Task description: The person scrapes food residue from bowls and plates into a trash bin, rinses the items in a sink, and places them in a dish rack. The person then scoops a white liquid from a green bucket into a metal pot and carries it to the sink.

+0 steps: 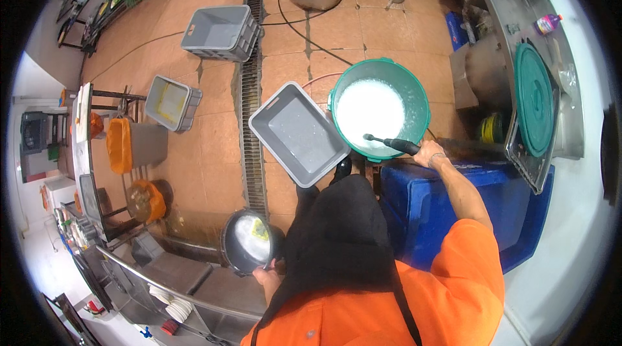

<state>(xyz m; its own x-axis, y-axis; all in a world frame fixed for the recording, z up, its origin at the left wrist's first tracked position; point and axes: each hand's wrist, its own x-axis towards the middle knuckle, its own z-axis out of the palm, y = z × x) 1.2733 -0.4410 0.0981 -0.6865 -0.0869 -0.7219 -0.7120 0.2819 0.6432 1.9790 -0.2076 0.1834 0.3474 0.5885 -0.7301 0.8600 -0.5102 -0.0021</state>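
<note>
My right hand [429, 152] grips the black handle of a pressure-washer spray gun [401, 146]. The nozzle points into a large green plastic tub [419, 84], where white foam [370, 108] covers much of the inside. At my left side, my left hand [268, 277] holds the rim of a dark bucket [229, 245]. Suds and a yellow-green sponge [260, 229] are in that bucket. A grey plastic crate [303, 137], with its inside facing up, rests against the green tub in front of my legs.
A slotted drain [251, 103] runs along the tiled floor. More grey crates [221, 30] [171, 103] lie left and ahead. A steel pot [318, 0] with orange residue stands far ahead, near a black hose [318, 44]. A blue bin [466, 210] and steel counter with a green lid [534, 98] flank my right.
</note>
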